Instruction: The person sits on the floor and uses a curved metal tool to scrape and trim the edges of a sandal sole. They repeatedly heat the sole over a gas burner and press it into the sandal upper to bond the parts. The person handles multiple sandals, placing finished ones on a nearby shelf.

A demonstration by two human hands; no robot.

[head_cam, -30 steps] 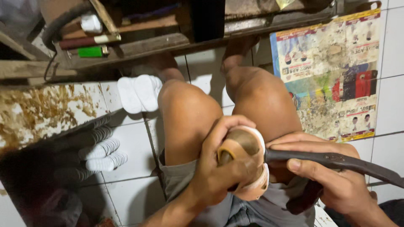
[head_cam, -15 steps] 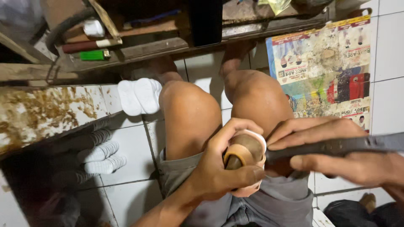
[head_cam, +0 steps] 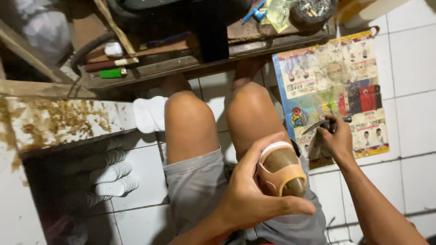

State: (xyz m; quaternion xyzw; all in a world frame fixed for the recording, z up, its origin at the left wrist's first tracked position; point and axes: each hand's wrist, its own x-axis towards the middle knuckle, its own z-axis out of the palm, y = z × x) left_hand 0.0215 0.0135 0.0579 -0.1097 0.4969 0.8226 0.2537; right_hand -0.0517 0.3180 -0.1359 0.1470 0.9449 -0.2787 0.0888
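1. The tiled floor (head_cam: 408, 68) fills more of your view than half a second ago; the camera has swung so that more of the white tiles on the right now show.
2. The wooden shelf (head_cam: 254, 43) at the top, with its green lighter (head_cam: 111, 73), sits where it was.
3. The printed poster (head_cam: 334, 86) lies flat on the floor, and more of it is in sight than before.
4. Your knees (head_cam: 190, 118) stay bent under grey shorts (head_cam: 195, 186), much as they were.
5. The stack of white gloves (head_cam: 113, 174) on the floor to your left has not moved.
6. Your left hand (head_cam: 252, 199) is still clamped around the shoe (head_cam: 280, 170), a small tan one with a pale rim, held over your right thigh; thumb below, fingers curled over the top.
7. Your right hand (head_cam: 338, 138) has left the shoe. Earlier it lay just beside it; now it is well apart, out over the lower edge of the poster.
8. That hand is closed on the knife (head_cam: 320, 126), a dark blade that earlier reached across the shoe and now points left above the poster.
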